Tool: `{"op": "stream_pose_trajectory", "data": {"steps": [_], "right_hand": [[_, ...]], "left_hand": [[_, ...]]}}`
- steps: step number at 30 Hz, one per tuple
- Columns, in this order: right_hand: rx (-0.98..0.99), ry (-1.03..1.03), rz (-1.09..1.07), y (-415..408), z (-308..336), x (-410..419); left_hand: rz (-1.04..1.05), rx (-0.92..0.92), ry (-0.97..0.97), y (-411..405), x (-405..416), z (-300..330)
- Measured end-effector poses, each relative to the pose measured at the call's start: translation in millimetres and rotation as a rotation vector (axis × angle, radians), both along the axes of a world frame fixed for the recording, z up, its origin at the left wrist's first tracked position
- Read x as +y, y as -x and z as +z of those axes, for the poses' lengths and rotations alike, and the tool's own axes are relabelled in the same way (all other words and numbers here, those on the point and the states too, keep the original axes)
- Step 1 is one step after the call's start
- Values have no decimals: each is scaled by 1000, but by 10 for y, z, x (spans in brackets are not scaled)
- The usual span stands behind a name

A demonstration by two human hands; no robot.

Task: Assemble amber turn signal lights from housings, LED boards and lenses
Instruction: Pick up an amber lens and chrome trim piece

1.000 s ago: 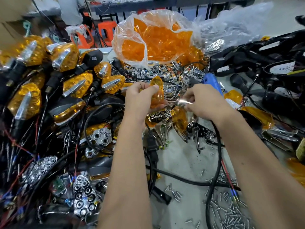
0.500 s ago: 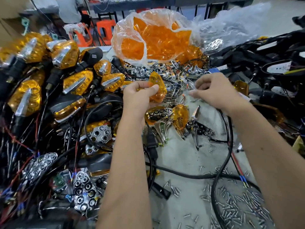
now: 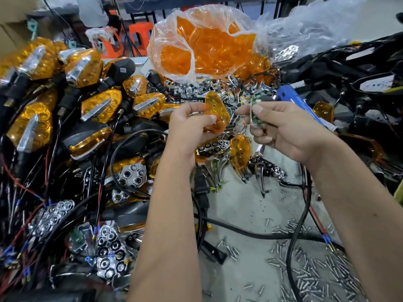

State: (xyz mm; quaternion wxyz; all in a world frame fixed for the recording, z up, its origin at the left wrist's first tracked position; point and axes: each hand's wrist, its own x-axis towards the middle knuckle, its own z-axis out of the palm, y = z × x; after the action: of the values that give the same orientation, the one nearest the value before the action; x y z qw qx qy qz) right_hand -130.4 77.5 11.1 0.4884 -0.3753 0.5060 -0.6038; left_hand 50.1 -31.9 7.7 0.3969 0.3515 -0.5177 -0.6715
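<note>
My left hand (image 3: 192,125) holds an amber lens (image 3: 217,112) upright, thumb across its lower part. My right hand (image 3: 283,129) pinches a small green LED board with a chrome reflector (image 3: 254,115), a short gap to the right of the lens. Below the hands lie more amber lenses (image 3: 241,151) and chrome reflector pieces (image 3: 214,147). Black housings (image 3: 357,68) with wires are heaped at the right.
Finished amber signals (image 3: 85,64) pile up at the left among black and red wires. A clear bag of amber lenses (image 3: 209,46) stands behind. A blue screwdriver (image 3: 294,101) lies behind my right hand. Loose screws (image 3: 305,273) scatter at the lower right. Black cables (image 3: 239,232) cross the table.
My right hand reached back into the parts pile, then returned toward the lens holding a green board piece. My left hand kept the lens and raised it slightly.
</note>
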Motion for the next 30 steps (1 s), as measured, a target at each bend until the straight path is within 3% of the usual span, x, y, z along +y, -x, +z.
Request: {"op": "stream_pose_trajectory", "data": {"steps": [5, 25, 30], "right_hand": [[89, 27, -66, -50, -27, -20], [23, 52, -70, -102, -90, 22], [122, 79, -124, -109, -154, -1]], "left_hand": [[-35, -57, 18, 68, 59, -10], [-63, -111, 24, 149, 141, 1], [-68, -113, 29, 145, 142, 11]]}}
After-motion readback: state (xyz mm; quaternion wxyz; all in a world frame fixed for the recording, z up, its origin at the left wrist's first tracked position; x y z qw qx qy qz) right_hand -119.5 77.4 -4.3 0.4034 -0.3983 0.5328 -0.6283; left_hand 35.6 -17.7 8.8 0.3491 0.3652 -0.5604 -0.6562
